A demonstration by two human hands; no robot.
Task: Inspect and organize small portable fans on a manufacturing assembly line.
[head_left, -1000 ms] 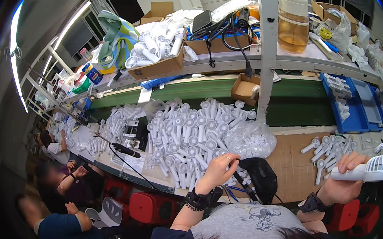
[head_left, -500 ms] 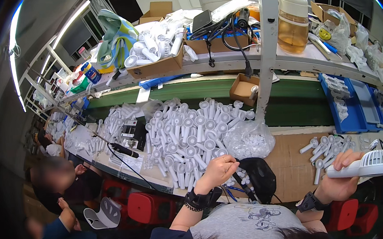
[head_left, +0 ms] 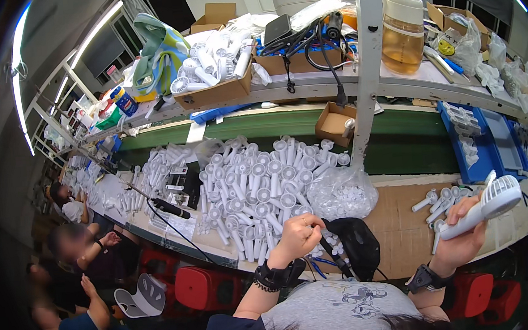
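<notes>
My right hand (head_left: 459, 244) is wrapped round the handle of a white handheld fan (head_left: 501, 196), held up over the right part of the bench with its grilled head tilted up and to the right. My left hand (head_left: 296, 239) is closed, fingertips pinched together; what they hold, if anything, cannot be made out. Just beyond it spreads a large heap of white handheld fans (head_left: 259, 184). A clear plastic bag (head_left: 342, 194) of small white parts sits right of the heap. Close to my left hand lies a black bag (head_left: 356, 244). A few more white fans (head_left: 444, 203) lie near my right hand.
A cardboard sheet (head_left: 398, 216) covers the bench before me. Behind run a green belt (head_left: 405, 144) and a shelf with a jar of amber liquid (head_left: 402, 33). A metal post (head_left: 366, 88) rises ahead. Blue trays (head_left: 472, 167) stand right; co-workers sit left near red stools (head_left: 205, 287).
My right hand has tilted the fan's head upward and moved slightly left. My left hand has barely shifted. At the left, a co-worker's hands have moved.
</notes>
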